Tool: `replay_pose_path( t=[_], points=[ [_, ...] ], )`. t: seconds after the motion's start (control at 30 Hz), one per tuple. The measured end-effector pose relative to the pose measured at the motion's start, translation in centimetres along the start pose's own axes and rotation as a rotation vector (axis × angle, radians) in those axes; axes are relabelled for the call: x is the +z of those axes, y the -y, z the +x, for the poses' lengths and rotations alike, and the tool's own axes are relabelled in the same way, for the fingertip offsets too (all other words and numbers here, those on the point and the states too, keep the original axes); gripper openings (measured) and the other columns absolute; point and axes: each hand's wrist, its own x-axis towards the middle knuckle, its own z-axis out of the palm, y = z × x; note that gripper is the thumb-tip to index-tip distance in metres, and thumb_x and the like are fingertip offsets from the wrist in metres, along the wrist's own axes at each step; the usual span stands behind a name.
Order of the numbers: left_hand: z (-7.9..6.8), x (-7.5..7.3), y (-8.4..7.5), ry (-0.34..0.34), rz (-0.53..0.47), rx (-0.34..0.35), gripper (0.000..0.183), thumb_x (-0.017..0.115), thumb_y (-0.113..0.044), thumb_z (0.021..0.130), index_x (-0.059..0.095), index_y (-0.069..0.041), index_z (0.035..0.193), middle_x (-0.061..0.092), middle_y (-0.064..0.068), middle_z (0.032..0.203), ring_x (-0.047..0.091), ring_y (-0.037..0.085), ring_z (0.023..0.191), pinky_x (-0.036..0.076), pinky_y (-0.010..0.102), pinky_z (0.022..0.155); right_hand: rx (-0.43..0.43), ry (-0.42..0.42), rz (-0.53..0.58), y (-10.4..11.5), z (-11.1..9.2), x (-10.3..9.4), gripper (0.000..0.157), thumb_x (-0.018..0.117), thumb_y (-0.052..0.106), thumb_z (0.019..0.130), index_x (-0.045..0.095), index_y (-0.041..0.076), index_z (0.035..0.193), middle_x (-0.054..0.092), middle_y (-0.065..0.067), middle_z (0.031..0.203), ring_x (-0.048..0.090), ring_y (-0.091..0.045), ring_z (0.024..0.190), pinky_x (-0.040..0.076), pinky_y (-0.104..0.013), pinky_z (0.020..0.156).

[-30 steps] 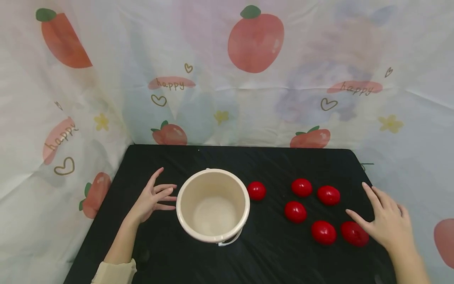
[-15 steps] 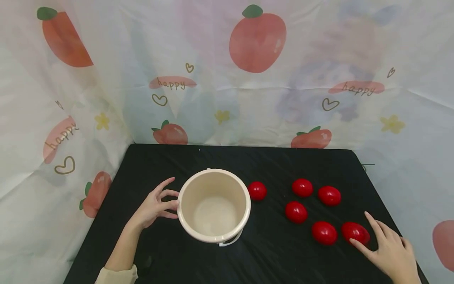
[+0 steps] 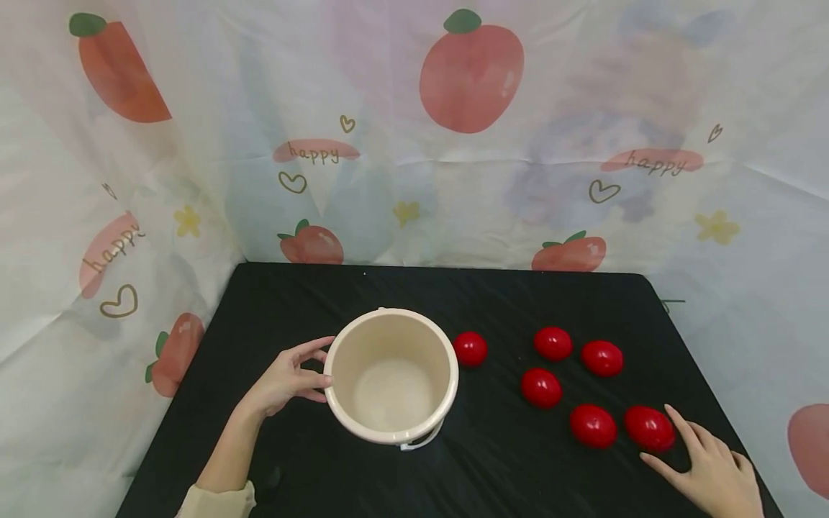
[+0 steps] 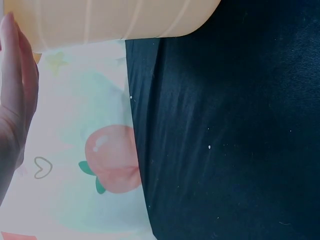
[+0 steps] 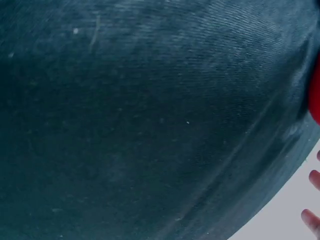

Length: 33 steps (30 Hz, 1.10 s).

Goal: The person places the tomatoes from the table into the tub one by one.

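A cream bucket (image 3: 391, 375) stands upright with nothing inside; its handle hangs on the near side. My left hand (image 3: 288, 378) is at the bucket's left, its thumb and fingertips right at the rim. In the left wrist view, straight fingers (image 4: 15, 75) lie along the ribbed bucket wall (image 4: 115, 20). My right hand (image 3: 712, 464) is beside the nearest right red egg (image 3: 650, 428), glossy and smooth, with thumb and index finger spread toward it. The right wrist view catches only part of a red egg (image 5: 315, 95) and some fingertips (image 5: 311, 220).
More glossy red eggs lie on the black cloth: one beside the bucket (image 3: 470, 349), another egg (image 3: 593, 426) left of the one by my right hand, and several behind. A printed fabric backdrop (image 3: 388, 86) borders the black table (image 3: 492, 467).
My left hand has moved right until its fingertips meet the bucket rim. My right hand has come down and nearer, beside the rightmost egg. Bucket and eggs stay where they were.
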Motion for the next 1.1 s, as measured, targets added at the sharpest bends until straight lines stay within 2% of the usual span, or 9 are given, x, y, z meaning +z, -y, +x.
replay_pose_path(
  t=[0.3, 0.53, 0.7, 1.1],
  points=[
    [0.0, 0.0, 0.0, 0.012, 0.016, 0.007, 0.069, 0.065, 0.005, 0.079, 0.030, 0.004, 0.139, 0.047, 0.025, 0.106, 0.067, 0.027, 0.076, 0.056, 0.046, 0.064, 0.000, 0.043, 0.014, 0.0, 0.4, 0.5, 0.101, 0.058, 0.068, 0.071, 0.019, 0.011, 0.144, 0.046, -0.036, 0.110, 0.042, -0.050, 0.095, 0.030, -0.073, 0.075],
    [0.1, 0.1, -0.1, 0.006, 0.021, -0.020, 0.069, 0.066, 0.003, 0.079, 0.031, 0.001, 0.139, 0.046, 0.026, 0.108, 0.067, 0.026, 0.076, 0.056, 0.045, 0.064, -0.001, 0.038, 0.030, 0.0, 0.7, 0.8, 0.097, 0.059, 0.068, 0.071, 0.026, 0.007, 0.138, 0.044, -0.037, 0.110, 0.042, -0.050, 0.095, 0.028, -0.072, 0.077],
    [0.0, 0.1, -0.1, 0.011, 0.029, -0.010, 0.071, 0.067, 0.000, 0.079, 0.029, 0.003, 0.139, 0.046, 0.028, 0.108, 0.067, 0.027, 0.077, 0.056, 0.044, 0.064, -0.003, 0.031, 0.044, 0.3, 1.1, 0.8, 0.091, 0.059, 0.067, 0.072, 0.032, 0.004, 0.132, 0.044, -0.037, 0.111, 0.041, -0.050, 0.096, 0.025, -0.072, 0.080],
    [0.1, 0.0, -0.1, 0.006, 0.033, -0.029, 0.069, 0.065, 0.004, 0.080, 0.031, 0.000, 0.139, 0.047, 0.023, 0.107, 0.066, 0.032, 0.079, 0.056, 0.046, 0.064, 0.001, 0.023, 0.031, 0.2, 1.9, 0.6, 0.083, 0.059, 0.067, 0.072, 0.042, 0.000, 0.118, 0.046, -0.036, 0.108, 0.042, -0.049, 0.092, 0.030, -0.070, 0.077]
  ],
)
